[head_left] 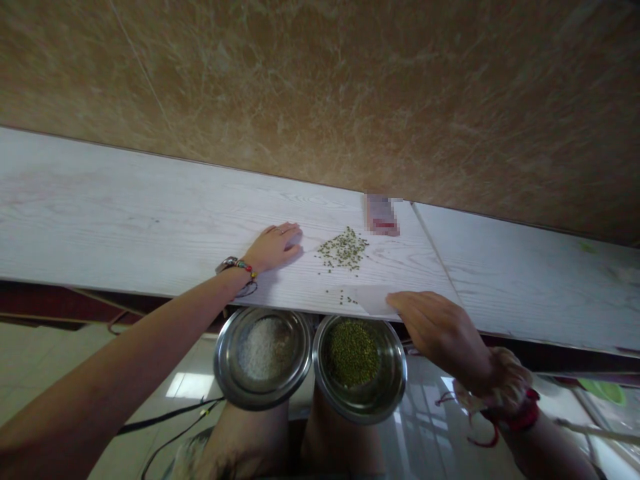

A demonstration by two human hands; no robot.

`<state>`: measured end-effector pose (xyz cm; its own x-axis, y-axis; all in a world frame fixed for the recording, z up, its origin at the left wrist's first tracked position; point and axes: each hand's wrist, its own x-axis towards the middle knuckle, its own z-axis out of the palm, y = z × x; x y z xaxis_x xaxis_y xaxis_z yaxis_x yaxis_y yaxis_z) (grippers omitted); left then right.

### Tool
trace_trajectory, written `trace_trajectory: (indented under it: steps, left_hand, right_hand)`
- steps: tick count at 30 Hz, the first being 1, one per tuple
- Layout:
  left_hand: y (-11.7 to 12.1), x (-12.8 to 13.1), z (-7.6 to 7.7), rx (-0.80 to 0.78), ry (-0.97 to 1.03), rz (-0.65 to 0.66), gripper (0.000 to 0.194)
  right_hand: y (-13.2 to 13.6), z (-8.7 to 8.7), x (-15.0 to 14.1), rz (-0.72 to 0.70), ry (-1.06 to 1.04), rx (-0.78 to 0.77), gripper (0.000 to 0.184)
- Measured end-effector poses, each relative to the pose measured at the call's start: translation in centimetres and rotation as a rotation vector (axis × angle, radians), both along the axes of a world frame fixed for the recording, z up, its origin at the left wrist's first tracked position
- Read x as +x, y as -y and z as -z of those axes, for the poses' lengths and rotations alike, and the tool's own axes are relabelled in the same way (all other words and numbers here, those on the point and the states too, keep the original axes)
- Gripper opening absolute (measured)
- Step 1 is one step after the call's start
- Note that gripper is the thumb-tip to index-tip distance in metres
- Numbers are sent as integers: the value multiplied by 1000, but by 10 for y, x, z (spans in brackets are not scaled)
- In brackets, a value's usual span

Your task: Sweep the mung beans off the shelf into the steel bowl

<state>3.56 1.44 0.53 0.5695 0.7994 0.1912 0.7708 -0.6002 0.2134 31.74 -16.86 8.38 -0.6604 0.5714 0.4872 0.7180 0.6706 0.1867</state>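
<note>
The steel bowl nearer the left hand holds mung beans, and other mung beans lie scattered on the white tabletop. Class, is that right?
Not quite: the head view shows that the steel bowl nearer the left hand holds white grains. Mung beans do lie scattered on the white tabletop.

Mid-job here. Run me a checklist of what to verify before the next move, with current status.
1. Right hand has its grip on the pale sheet: ok, held at its right end.
2. Left hand clear of the loose green beans: ok, resting on the table to their left.
3. All loose beans in one cluster: not ok, a few stray beans lie nearer the front edge.
4. Bean bowl close to that edge: ok, beside the white-grain bowl.
5. Both bowls firmly supported: cannot tell, undersides hidden.
</note>
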Motion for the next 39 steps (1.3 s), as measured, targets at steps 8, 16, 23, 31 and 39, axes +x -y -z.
trace_trajectory:
  steps: [8,16,23,31,39]
  left_hand:
    - [0,1,0,2,-21,-5,49]
    - [-1,0,1,-6,-19,-5,50]
    - [1,1,-1,-6,-24,-11,50]
    - [-1,-1,2,-3,11,3,47]
    - [0,0,1,-14,-12,-17,50]
  right_hand:
    - [0,0,6,45,17,30,29]
    - [-8,7,8,57,16,8,31]
    - [-15,9,22,136,42,72,26]
    - [-12,4,27,113,71,9,31]
    - [-22,4,22,68,81,66,26]
